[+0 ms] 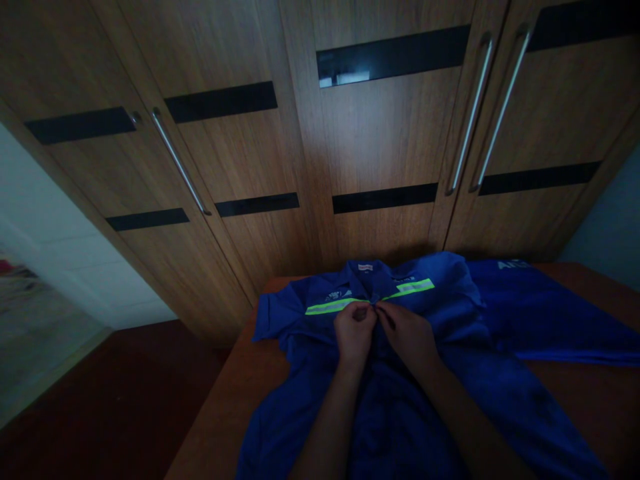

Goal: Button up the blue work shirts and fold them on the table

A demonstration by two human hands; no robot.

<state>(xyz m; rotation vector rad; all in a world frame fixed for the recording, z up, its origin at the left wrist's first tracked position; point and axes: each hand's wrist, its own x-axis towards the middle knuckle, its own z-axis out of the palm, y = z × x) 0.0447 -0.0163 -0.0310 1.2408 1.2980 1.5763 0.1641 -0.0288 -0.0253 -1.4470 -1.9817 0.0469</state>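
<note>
A blue short-sleeved work shirt lies spread out, collar away from me, with yellow-green and grey reflective strips across its chest. My left hand pinches the front edge of the shirt just below the collar opening, at the inner end of the left strip. Right beside it, my right hand pinches the other side of the same front opening. The fingertips of both hands nearly meet. Whatever small part of the shirt front lies between them is too dark and small to make out.
The shirt rests on a brown wooden table. Another folded blue garment with pale lettering lies to its right. Behind stands a wooden wardrobe with black bands and long metal handles. Dark red floor shows at the lower left.
</note>
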